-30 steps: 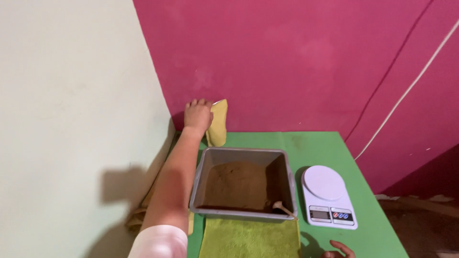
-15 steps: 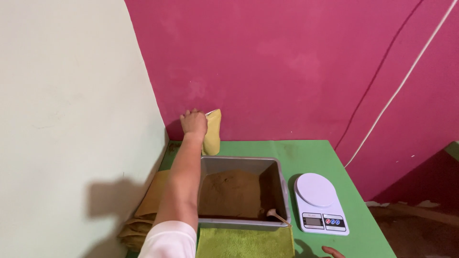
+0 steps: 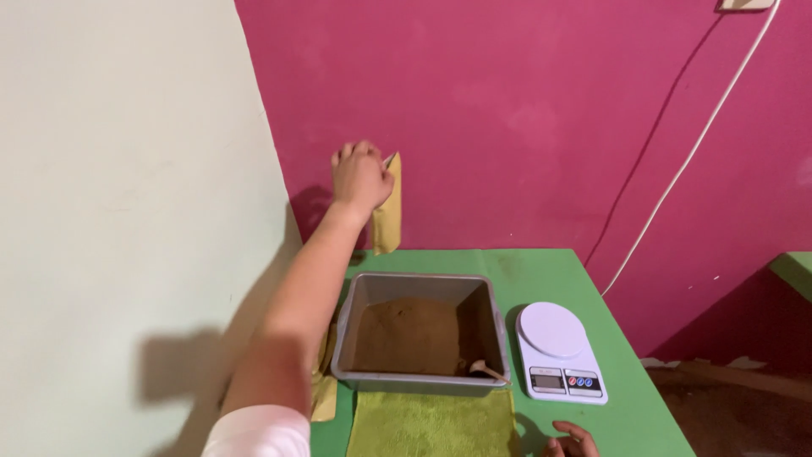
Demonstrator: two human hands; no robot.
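Magenta rear wall (image 3: 524, 110) meets pale left wall (image 3: 110, 186). White cable (image 3: 677, 178) runs diagonally down magenta wall. Green table (image 3: 626, 389) stands against both walls.

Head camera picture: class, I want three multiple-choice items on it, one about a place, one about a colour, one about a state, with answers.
1. Where does the kitchen scale stand?
A. Right of the metal tray
B. Inside the tray
C. On the floor

2. What colour is the table?
A. Blue
B. Green
C. White

3. What is the left hand doing?
A. Lying flat on the table
B. Stirring the brown powder
C. Holding a yellow pouch up by the pink wall

Answers: 1 A, the scale sits on the table beside the tray's right wall. 2 B, the tabletop is plainly green. 3 C, its grip is closed on the pouch's top.
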